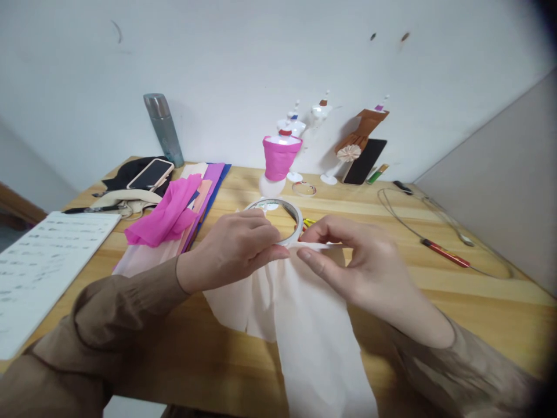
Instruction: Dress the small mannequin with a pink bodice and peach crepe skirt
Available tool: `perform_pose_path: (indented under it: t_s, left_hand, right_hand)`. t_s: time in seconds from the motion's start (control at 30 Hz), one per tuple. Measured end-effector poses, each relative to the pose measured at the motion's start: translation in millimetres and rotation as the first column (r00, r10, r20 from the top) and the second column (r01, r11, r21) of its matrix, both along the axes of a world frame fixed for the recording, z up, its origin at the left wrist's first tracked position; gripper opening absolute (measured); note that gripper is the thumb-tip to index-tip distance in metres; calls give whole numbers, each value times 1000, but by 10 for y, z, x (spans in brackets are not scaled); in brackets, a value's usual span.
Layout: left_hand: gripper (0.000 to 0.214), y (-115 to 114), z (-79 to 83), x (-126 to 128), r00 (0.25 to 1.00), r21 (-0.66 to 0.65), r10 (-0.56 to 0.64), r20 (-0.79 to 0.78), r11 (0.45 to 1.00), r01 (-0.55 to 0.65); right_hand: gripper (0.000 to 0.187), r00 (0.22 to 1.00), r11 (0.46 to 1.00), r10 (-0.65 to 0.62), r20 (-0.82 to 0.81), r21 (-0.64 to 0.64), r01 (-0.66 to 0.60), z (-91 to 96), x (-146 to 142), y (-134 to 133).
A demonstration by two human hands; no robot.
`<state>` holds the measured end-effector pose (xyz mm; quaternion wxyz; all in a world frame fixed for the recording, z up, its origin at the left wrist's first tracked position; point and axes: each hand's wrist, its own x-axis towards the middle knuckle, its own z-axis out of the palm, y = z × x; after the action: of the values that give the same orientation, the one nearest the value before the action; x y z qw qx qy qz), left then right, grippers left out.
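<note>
A sheet of pale pink crepe paper (308, 325) hangs from both hands over the table's front edge, its upper edge gathered in folds. My left hand (237, 247) is closed on the upper edge at the left, thumb pointing right. On the right, my right hand (361, 261) pinches the same edge between thumb and fingers, where a narrow whitish strip (324, 246) runs along it. A roll of double-sided tape (297, 217) is just behind the hands, touching or very near the left fingers; whether the strip joins the roll I cannot tell.
Behind stands a small mannequin (282, 159) wrapped in bright pink, with other mannequins (319, 116) near the wall. Coloured crepe sheets (167, 212), a phone (151, 174), a flask (164, 130) and a written sheet (39, 255) lie left. A red-handled corded tool (446, 253) lies right.
</note>
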<state>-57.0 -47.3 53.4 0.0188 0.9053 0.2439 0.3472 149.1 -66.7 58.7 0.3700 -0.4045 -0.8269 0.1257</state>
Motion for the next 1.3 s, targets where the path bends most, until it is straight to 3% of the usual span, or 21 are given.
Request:
perform_pose_path:
  t_s: [0.43,0.67,0.97,1.17,1.3]
  left_hand:
    - [31,-7,2,-4,1000,28,9,-18,1000,-8]
    - [32,-10,-18,1,999,39,11,-30,999,-10]
    - [30,-24,-5,5,999,58,7,-36,998,-5]
    - [30,-22,-6,10,999,60,13,-42,998,-10]
    - [29,-18,-5,8,1000,86,8,-21,996,-7]
  right_hand:
    - [12,996,996,86,-29,35,-85,15,38,-1]
    - [9,977,974,207,-44,-82,-210,12,18,-11]
    - [14,999,999,44,-23,-27,-45,8,-4,-11]
    - [15,997,997,69,-17,-25,-69,-1,-9,12]
    - [14,999,999,4,-37,-53,-6,-22,8,18]
